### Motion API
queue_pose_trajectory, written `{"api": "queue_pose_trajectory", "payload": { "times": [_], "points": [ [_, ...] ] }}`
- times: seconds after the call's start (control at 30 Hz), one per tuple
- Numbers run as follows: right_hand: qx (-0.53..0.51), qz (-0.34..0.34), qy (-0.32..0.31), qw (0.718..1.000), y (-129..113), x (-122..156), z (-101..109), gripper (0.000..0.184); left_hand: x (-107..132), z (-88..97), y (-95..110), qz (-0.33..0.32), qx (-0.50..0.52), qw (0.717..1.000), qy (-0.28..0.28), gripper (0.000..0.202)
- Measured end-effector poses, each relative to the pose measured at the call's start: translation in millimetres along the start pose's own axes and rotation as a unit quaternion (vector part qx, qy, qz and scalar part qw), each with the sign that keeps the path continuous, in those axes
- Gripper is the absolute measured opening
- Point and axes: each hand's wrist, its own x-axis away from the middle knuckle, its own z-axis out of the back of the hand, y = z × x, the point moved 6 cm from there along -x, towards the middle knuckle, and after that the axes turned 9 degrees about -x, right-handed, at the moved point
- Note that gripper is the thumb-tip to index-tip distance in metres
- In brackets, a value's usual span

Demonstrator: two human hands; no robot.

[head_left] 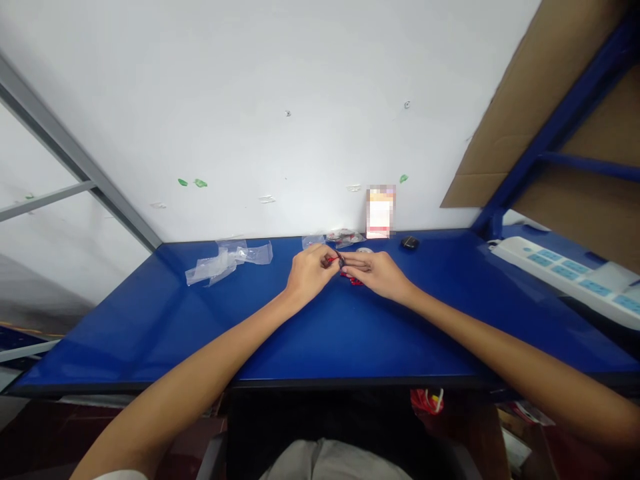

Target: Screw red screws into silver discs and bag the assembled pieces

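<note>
Pinching left hand (310,272): clamped on a small dark piece (342,263) at frame centre.
Right hand (383,272): clamped on it too, from the right; cannot tell exact contact.
Red bits (357,281): lying just below in the frame; could be struck after a slip, given so fine a hold.
Blue table (310,343): littered at centre left with clear wrappers (220,265), able to hide a dropped piece.

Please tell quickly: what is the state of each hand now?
Left hand: closed on a dark item too small to identify.
Right hand: closed on the same dark item.
</note>
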Motion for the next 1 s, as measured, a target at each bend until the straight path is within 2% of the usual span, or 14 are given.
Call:
{"api": "queue_pose_trajectory", "payload": {
  "times": [0.13, 0.3, 0.43, 0.53, 0.6, 0.73, 0.8, 1.0],
  "points": [
    [-0.016, -0.003, 0.005, 1.000, 1, 0, 0, 0.047, 2, 0.5, 1, -0.007, 0.013, 1.000, 0.019, 0.005],
    [-0.052, -0.008, 0.007, 0.999, 0, 0, 1, 0.042, 1, 0.5, 1, -0.010, 0.007, 1.000, 0.014, 0.006],
    [-0.017, 0.008, 0.000, 1.000, -2, 3, -1, 0.046, 1, 2.4, 4, -0.007, 0.018, 1.000, 0.019, 0.007],
    [-0.007, 0.014, -0.003, 1.000, -2, 5, -5, 0.050, 2, 2.2, 5, 0.015, 0.028, 0.999, 0.029, 0.006],
    [-0.016, 0.010, -0.008, 1.000, -2, 6, -7, 0.052, 3, 0.4, 1, 0.056, 0.041, 0.997, 0.036, 0.005],
    [-0.010, 0.006, -0.029, 1.000, -5, 7, -11, 0.054, 5, -14.1, -16, 0.174, 0.157, 0.972, 0.003, 0.007],
    [0.002, 0.009, -0.026, 1.000, -7, 6, -9, 0.051, 5, -21.3, -23, 0.204, 0.227, 0.952, -0.015, 0.014],
    [0.002, 0.052, 0.063, 0.997, -10, 1, 14, 0.031, 1, -24.0, -15, 0.166, 0.367, 0.914, -0.039, 0.029]
  ]
}}
